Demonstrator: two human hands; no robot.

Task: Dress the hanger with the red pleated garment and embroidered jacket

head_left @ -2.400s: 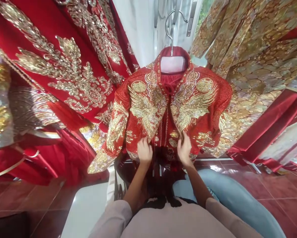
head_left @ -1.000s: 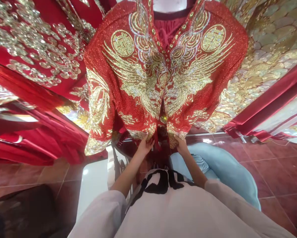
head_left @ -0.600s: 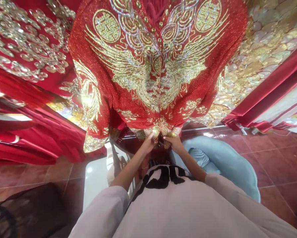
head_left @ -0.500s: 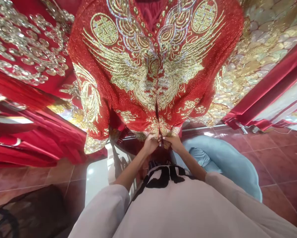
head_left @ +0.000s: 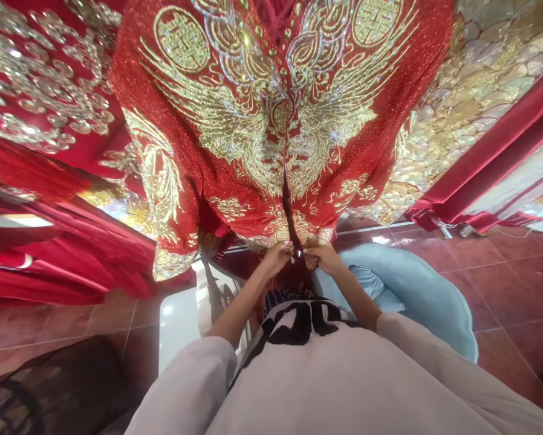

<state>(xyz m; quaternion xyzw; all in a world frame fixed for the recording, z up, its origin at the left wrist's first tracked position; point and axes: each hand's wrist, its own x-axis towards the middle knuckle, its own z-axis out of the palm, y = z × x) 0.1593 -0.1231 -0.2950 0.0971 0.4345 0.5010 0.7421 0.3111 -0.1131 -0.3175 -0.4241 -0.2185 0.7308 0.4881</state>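
A red jacket (head_left: 235,121) with gold and silver embroidery hangs upright in front of me. Its front is parted in a dark narrow slit from mid-chest to the hem. My left hand (head_left: 278,257) pinches the lower corner of the front edge on the left. Opposite it, my right hand (head_left: 325,258) grips the lower corner of the other front edge, thumb and fingers closed. Small pale, shiny bits show at the fingertips between the hands, too small to make out. The two edges stand a little apart there.
Behind the jacket on the right hangs a gold sequined garment (head_left: 475,103); crystal-beaded red cloth (head_left: 45,78) is at the left. A light blue padded chair (head_left: 435,296) and a white chair (head_left: 181,320) flank me. A dark bag-like object (head_left: 67,380) lies lower left on the tiled floor.
The slit between the jacket's front edges has widened, and my hands have moved slightly apart. The jacket appears a little higher and larger in view. Both hands keep their hold.
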